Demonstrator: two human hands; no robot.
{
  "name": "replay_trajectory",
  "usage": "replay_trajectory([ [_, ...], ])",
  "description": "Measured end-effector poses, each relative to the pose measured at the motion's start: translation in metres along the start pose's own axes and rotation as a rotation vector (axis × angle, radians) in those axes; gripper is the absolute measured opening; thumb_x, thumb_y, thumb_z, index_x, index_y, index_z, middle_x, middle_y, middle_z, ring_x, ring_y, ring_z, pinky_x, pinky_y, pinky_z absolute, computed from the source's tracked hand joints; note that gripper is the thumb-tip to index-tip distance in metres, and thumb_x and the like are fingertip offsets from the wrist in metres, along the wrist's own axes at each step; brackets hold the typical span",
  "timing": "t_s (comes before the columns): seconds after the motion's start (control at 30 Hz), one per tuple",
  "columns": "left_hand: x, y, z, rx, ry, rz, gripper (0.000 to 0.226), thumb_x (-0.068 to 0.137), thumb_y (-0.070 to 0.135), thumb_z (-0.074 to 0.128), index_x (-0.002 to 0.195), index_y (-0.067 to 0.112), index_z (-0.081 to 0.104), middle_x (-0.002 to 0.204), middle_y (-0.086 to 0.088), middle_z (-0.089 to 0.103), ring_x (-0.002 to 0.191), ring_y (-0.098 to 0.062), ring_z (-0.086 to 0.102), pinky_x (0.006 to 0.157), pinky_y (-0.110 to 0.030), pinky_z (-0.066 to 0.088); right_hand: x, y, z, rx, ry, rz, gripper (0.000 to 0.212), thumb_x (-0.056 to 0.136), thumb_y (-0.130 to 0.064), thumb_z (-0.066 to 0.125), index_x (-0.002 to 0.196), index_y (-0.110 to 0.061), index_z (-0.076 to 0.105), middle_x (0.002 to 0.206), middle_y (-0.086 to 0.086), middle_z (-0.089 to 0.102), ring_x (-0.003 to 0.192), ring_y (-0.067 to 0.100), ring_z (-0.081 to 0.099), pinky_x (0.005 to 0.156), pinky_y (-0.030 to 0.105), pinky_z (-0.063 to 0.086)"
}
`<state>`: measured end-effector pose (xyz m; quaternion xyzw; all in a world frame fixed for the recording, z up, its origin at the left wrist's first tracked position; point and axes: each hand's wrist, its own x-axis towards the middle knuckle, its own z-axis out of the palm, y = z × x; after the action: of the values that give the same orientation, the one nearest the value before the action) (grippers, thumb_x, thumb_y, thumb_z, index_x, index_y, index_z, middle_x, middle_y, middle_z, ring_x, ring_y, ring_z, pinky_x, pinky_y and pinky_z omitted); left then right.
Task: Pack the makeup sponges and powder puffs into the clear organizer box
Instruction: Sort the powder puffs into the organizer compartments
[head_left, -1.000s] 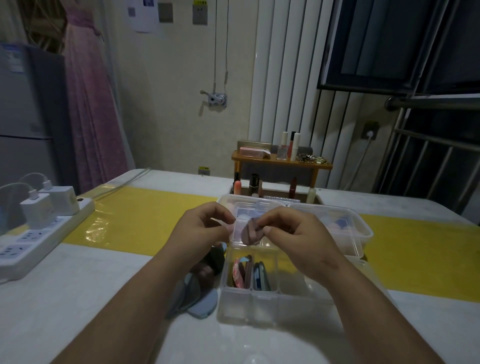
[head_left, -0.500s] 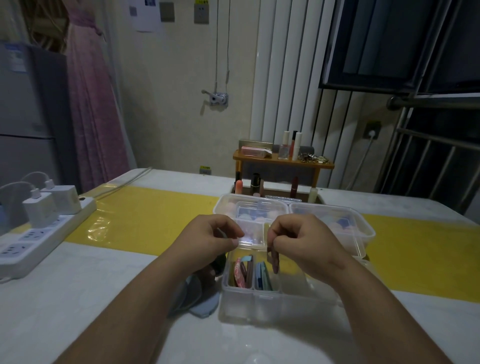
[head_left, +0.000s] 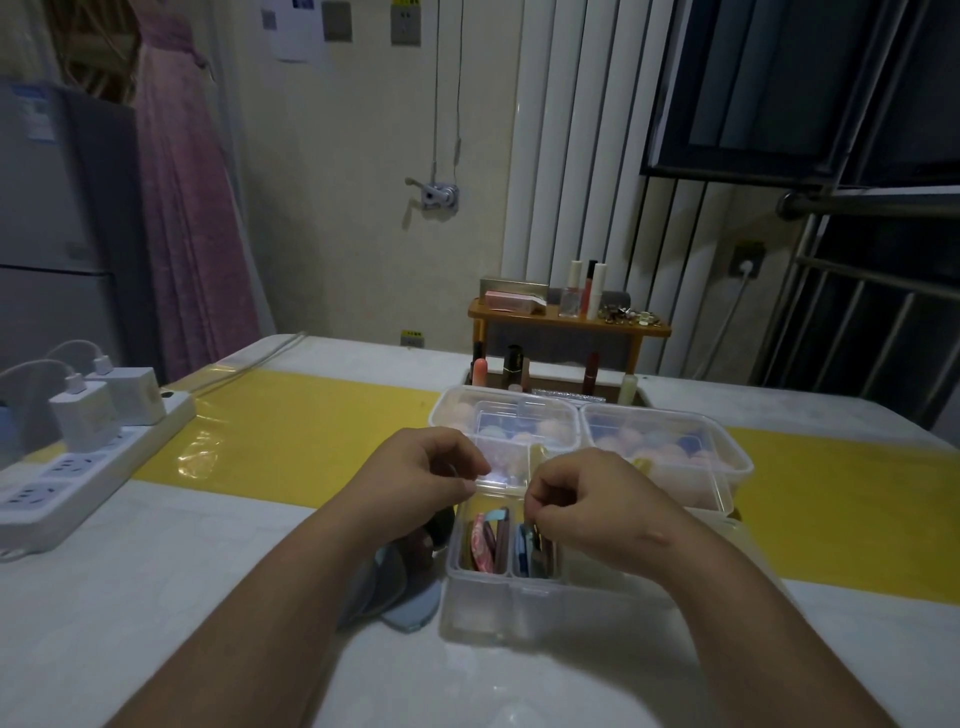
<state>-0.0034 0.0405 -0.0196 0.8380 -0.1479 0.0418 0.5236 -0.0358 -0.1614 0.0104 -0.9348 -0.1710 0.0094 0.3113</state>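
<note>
Organizer box (head_left: 519, 613), clear, on a white table (head_left: 156, 597), puffs (head_left: 485, 543) standing edgewise in two front compartments. Right hand (head_left: 587, 504) pinches a dark puff (head_left: 544, 553) in the second; left hand (head_left: 421, 478) curls its fingers (head_left: 460, 484) at the far rim, grip unclear. Lidded sponge boxes (head_left: 670, 447) behind.

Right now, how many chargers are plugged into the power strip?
2, both on the power strip at the left: the near charger, and the far charger just behind it. None look hidden.
</note>
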Motion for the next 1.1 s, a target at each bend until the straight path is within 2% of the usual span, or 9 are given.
replay_trajectory([
  [0.1, 0.0, -0.001, 0.0, -0.001, -0.003, 0.01, 0.025, 0.079, -0.004, 0.073, 0.078, 0.021, 0.073, 0.084, -0.005, 0.072, 0.079, -0.017, 0.066, 0.08, -0.037, 0.057, -0.002, -0.002, -0.001, -0.042, -0.022, 0.004, 0.023, 0.085, -0.015, 0.067, 0.07, -0.033, 0.067, 0.079, -0.012, 0.061, 0.074, 0.003, 0.057, 0.062, 0.015, 0.043],
  [0.23, 0.001, -0.002, 0.0, 0.002, -0.002, 0.013, 0.024, 0.079, -0.004, 0.074, 0.079, 0.02, 0.073, 0.081, -0.003, 0.072, 0.077, -0.013, 0.065, 0.078, -0.034, 0.056, -0.003, -0.004, -0.001, -0.116, 0.032, -0.01, 0.018, 0.08, -0.017, 0.073, 0.072, -0.031, 0.066, 0.085, -0.016, 0.058, 0.073, 0.0, 0.05, 0.058, 0.011, 0.035],
  [0.33, 0.001, -0.001, 0.001, -0.002, -0.001, 0.002, 0.024, 0.08, -0.003, 0.074, 0.078, 0.021, 0.073, 0.077, 0.0, 0.07, 0.073, -0.01, 0.064, 0.074, -0.03, 0.055, -0.003, -0.004, -0.002, -0.124, 0.006, 0.008, 0.016, 0.081, -0.016, 0.072, 0.073, -0.029, 0.067, 0.083, -0.014, 0.062, 0.069, 0.0, 0.053, 0.057, 0.011, 0.036],
  [0.53, 0.0, 0.0, 0.0, 0.001, 0.002, 0.0, 0.027, 0.079, -0.004, 0.074, 0.075, 0.023, 0.072, 0.079, -0.002, 0.071, 0.075, -0.012, 0.064, 0.076, -0.032, 0.055, -0.002, -0.005, -0.002, -0.121, -0.011, 0.017, 0.018, 0.084, -0.018, 0.072, 0.073, -0.031, 0.066, 0.082, -0.014, 0.063, 0.073, 0.001, 0.056, 0.059, 0.013, 0.038],
  [0.67, -0.001, 0.003, 0.0, 0.014, 0.0, -0.013, 0.024, 0.08, -0.001, 0.074, 0.076, 0.022, 0.072, 0.067, 0.01, 0.066, 0.067, -0.006, 0.062, 0.06, -0.021, 0.051, -0.002, -0.002, -0.002, -0.062, 0.027, -0.009, 0.015, 0.085, -0.021, 0.07, 0.075, -0.032, 0.067, 0.081, -0.016, 0.061, 0.072, 0.001, 0.054, 0.061, 0.015, 0.039],
  [0.9, -0.003, 0.006, 0.0, -0.004, 0.017, -0.042, 0.018, 0.084, 0.003, 0.073, 0.078, 0.02, 0.071, 0.066, 0.012, 0.062, 0.064, -0.004, 0.061, 0.05, -0.016, 0.048, 0.001, 0.004, 0.001, -0.003, 0.152, -0.05, 0.014, 0.09, -0.025, 0.065, 0.078, -0.033, 0.064, 0.079, -0.015, 0.061, 0.069, 0.003, 0.053, 0.063, 0.018, 0.041],
  [1.0, -0.003, 0.006, -0.001, -0.009, 0.03, -0.059, 0.019, 0.086, 0.002, 0.069, 0.078, 0.02, 0.071, 0.073, 0.008, 0.064, 0.071, -0.01, 0.062, 0.053, -0.019, 0.048, 0.001, 0.006, 0.001, 0.008, 0.191, -0.061, 0.014, 0.091, -0.026, 0.064, 0.079, -0.034, 0.063, 0.078, -0.015, 0.06, 0.066, 0.002, 0.052, 0.061, 0.017, 0.04],
  [1.1, -0.001, 0.001, -0.003, -0.004, 0.05, -0.039, 0.03, 0.085, -0.001, 0.067, 0.072, 0.026, 0.072, 0.081, -0.001, 0.068, 0.081, -0.022, 0.066, 0.068, -0.035, 0.056, 0.002, 0.007, 0.0, 0.002, 0.203, -0.066, 0.011, 0.093, -0.026, 0.062, 0.084, -0.032, 0.065, 0.078, -0.015, 0.059, 0.068, 0.002, 0.053, 0.061, 0.015, 0.038],
])
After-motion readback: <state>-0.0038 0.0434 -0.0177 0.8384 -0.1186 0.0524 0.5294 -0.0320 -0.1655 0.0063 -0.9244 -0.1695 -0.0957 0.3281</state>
